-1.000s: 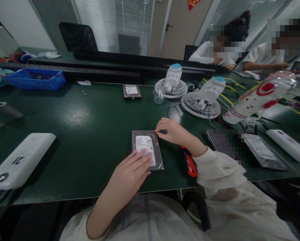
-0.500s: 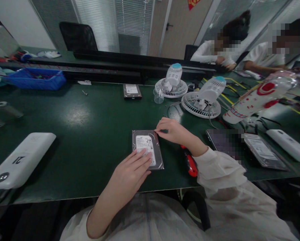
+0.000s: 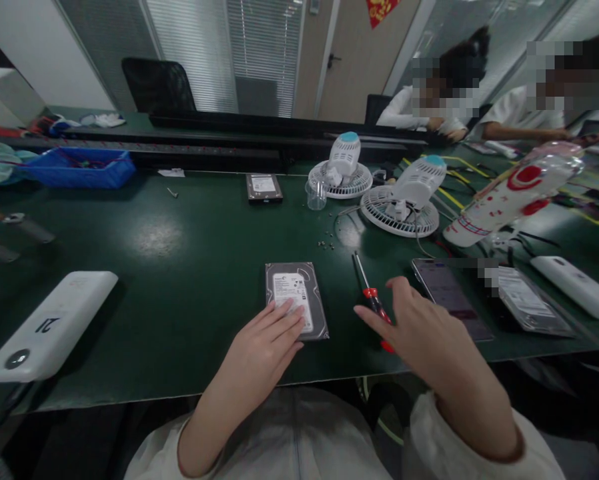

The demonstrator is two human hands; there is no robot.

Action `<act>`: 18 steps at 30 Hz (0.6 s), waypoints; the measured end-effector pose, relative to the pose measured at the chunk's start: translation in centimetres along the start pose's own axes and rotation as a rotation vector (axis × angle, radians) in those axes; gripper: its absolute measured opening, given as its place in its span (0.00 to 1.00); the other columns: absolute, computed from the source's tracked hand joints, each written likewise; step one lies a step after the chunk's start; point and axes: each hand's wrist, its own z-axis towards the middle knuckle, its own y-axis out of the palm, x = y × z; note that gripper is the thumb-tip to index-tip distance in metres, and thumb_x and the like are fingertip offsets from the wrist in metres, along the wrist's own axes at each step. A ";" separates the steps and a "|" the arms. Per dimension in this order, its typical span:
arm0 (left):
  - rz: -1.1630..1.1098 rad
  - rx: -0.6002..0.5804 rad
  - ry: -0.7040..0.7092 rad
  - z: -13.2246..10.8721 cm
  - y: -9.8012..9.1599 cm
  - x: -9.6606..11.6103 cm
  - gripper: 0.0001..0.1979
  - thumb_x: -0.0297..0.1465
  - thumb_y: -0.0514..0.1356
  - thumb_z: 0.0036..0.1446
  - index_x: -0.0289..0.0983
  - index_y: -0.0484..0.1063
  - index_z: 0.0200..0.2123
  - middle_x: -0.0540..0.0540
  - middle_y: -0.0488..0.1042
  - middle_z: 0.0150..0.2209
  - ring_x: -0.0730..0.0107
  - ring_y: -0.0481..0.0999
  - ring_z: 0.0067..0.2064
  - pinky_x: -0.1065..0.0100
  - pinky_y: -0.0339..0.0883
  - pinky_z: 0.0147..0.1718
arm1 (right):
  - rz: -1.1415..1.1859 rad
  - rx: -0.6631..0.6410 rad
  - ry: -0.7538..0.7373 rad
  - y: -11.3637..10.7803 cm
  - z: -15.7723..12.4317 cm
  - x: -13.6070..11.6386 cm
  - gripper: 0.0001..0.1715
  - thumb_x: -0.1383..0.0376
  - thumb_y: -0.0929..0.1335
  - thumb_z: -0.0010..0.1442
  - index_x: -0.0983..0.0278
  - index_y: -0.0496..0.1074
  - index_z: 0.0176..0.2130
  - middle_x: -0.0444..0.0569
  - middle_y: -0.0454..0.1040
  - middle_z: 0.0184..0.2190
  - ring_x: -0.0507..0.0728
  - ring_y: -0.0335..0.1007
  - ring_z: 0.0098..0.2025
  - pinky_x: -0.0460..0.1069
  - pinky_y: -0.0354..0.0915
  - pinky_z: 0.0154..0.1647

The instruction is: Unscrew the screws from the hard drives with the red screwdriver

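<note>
A hard drive point(image 3: 315, 300) with a white label lies flat on the green table in front of me. My left hand point(image 3: 264, 343) rests on its lower left part, fingers stretched out flat over the label. To the right lies a screwdriver point(image 3: 372, 295) with a red and black handle, its shaft pointing away from me. Over the handle hovers my right hand point(image 3: 414, 327), thumb and fingers apart, nothing between them; it partly hides the handle. Several small screws point(image 3: 326, 245) are scattered beyond the drive.
A second hard drive point(image 3: 263, 188) and a clear cup point(image 3: 316, 195) stand farther back, near two white fans point(image 3: 398, 207). At right are a phone point(image 3: 447, 293), another drive point(image 3: 532, 303) and a bottle point(image 3: 509, 193). A white power bank point(image 3: 54, 320) lies left. Two people sit across the table.
My right hand has left the drive's far right corner and moved right and nearer, above the screwdriver, its fingers now spread. My left hand stays on the drive.
</note>
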 end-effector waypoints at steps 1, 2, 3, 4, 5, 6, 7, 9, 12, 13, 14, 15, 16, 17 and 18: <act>0.007 -0.005 0.004 0.0 0.0 0.0 0.15 0.28 0.57 0.70 0.32 0.75 0.56 0.40 0.78 0.59 0.58 0.75 0.63 0.51 0.71 0.63 | 0.018 -0.013 -0.005 0.8 -1.1 -0.3 0.28 0.42 0.66 0.64 0.64 0.64 0.42 0.54 0.77 0.36 0.69 0.82 0.41 0.53 0.65 0.30; 0.013 -0.009 0.007 0.0 0.0 0.0 0.15 0.28 0.56 0.70 0.32 0.75 0.56 0.40 0.78 0.59 0.58 0.75 0.63 0.51 0.71 0.63 | 0.039 -0.019 -0.026 1.6 -2.0 -0.6 0.28 0.42 0.67 0.63 0.63 0.63 0.42 0.55 0.77 0.38 0.69 0.82 0.41 0.53 0.66 0.30; 0.018 -0.012 0.009 0.0 0.0 0.0 0.15 0.28 0.56 0.70 0.32 0.75 0.56 0.40 0.78 0.59 0.57 0.75 0.63 0.51 0.72 0.62 | 0.068 -0.021 -0.042 2.3 -2.5 -0.9 0.27 0.43 0.69 0.62 0.62 0.61 0.41 0.56 0.76 0.40 0.69 0.82 0.41 0.54 0.67 0.30; 0.021 -0.013 0.013 0.0 0.0 -0.1 0.15 0.28 0.56 0.70 0.31 0.75 0.56 0.39 0.78 0.59 0.57 0.75 0.63 0.50 0.72 0.62 | 0.092 -0.001 -0.016 3.0 -2.8 -1.2 0.26 0.45 0.70 0.62 0.61 0.60 0.41 0.57 0.76 0.41 0.69 0.82 0.42 0.54 0.67 0.30; 0.023 -0.016 0.015 0.0 0.0 -0.1 0.15 0.28 0.56 0.70 0.31 0.75 0.56 0.39 0.78 0.59 0.56 0.75 0.63 0.50 0.72 0.62 | 0.126 0.009 0.020 3.4 -2.9 -1.4 0.24 0.46 0.69 0.63 0.61 0.59 0.41 0.58 0.76 0.42 0.70 0.82 0.42 0.53 0.66 0.28; 0.025 -0.014 0.020 0.0 0.0 -0.2 0.16 0.28 0.56 0.70 0.30 0.74 0.57 0.39 0.78 0.59 0.55 0.75 0.63 0.49 0.72 0.62 | 0.157 0.010 0.074 3.8 -2.8 -1.5 0.22 0.48 0.69 0.64 0.60 0.58 0.40 0.58 0.76 0.41 0.70 0.82 0.40 0.53 0.64 0.27; 0.027 -0.012 0.027 -0.1 0.0 -0.2 0.16 0.28 0.56 0.70 0.30 0.74 0.57 0.38 0.78 0.59 0.55 0.75 0.63 0.48 0.72 0.62 | 0.186 0.005 0.129 4.0 -2.7 -1.4 0.20 0.49 0.68 0.65 0.59 0.57 0.39 0.57 0.77 0.40 0.70 0.82 0.39 0.53 0.62 0.26; 0.032 -0.008 0.037 -0.1 0.0 -0.2 0.15 0.27 0.56 0.70 0.30 0.75 0.56 0.38 0.78 0.59 0.54 0.75 0.63 0.47 0.72 0.61 | 0.250 0.006 0.218 4.2 -2.2 -0.9 0.17 0.52 0.67 0.66 0.58 0.56 0.37 0.55 0.77 0.35 0.69 0.81 0.35 0.53 0.61 0.26; 0.043 -0.006 0.048 -0.1 0.0 -0.2 0.15 0.27 0.56 0.70 0.30 0.75 0.56 0.38 0.78 0.59 0.54 0.75 0.62 0.47 0.72 0.61 | 0.411 0.141 0.306 4.3 -1.8 0.6 0.16 0.54 0.69 0.62 0.58 0.59 0.36 0.51 0.76 0.30 0.68 0.79 0.34 0.54 0.64 0.31; 0.047 -0.004 0.053 -0.1 0.0 -0.2 0.15 0.26 0.56 0.70 0.30 0.75 0.55 0.38 0.78 0.58 0.54 0.76 0.62 0.47 0.73 0.61 | 0.479 0.229 0.337 4.2 -1.8 1.1 0.16 0.54 0.70 0.60 0.59 0.61 0.36 0.50 0.76 0.29 0.67 0.78 0.34 0.55 0.66 0.32; 0.049 0.001 0.060 -0.1 0.0 -0.2 0.15 0.26 0.56 0.70 0.30 0.75 0.55 0.38 0.79 0.58 0.54 0.76 0.61 0.47 0.73 0.60 | 0.545 0.328 0.370 4.1 -1.8 1.7 0.17 0.52 0.71 0.59 0.59 0.63 0.37 0.49 0.75 0.29 0.65 0.77 0.33 0.55 0.67 0.32; 0.048 0.008 0.066 0.0 0.0 -0.2 0.14 0.26 0.56 0.70 0.30 0.76 0.54 0.38 0.79 0.57 0.54 0.77 0.61 0.47 0.74 0.59 | 0.616 0.422 0.405 3.9 -1.8 2.1 0.19 0.51 0.72 0.57 0.59 0.64 0.38 0.48 0.74 0.28 0.63 0.76 0.30 0.54 0.67 0.30; 0.045 0.018 0.071 0.0 0.0 -0.3 0.14 0.26 0.56 0.70 0.30 0.76 0.54 0.38 0.79 0.57 0.54 0.78 0.60 0.47 0.75 0.59 | 0.705 0.509 0.435 3.6 -1.8 2.5 0.22 0.49 0.73 0.56 0.59 0.65 0.40 0.46 0.74 0.28 0.61 0.75 0.27 0.53 0.67 0.27; 0.040 0.029 0.076 0.0 0.0 -0.3 0.14 0.26 0.56 0.70 0.30 0.77 0.53 0.38 0.80 0.56 0.54 0.78 0.60 0.47 0.75 0.58 | 0.806 0.587 0.448 3.2 -1.8 2.8 0.24 0.48 0.73 0.55 0.59 0.65 0.41 0.45 0.73 0.28 0.59 0.73 0.24 0.52 0.66 0.24; 0.036 0.038 0.080 0.0 0.1 -0.4 0.13 0.25 0.56 0.70 0.30 0.77 0.52 0.38 0.80 0.56 0.54 0.79 0.59 0.48 0.76 0.58 | 0.922 0.654 0.439 2.7 -1.6 3.0 0.26 0.49 0.74 0.53 0.59 0.64 0.42 0.43 0.72 0.28 0.57 0.72 0.21 0.51 0.66 0.20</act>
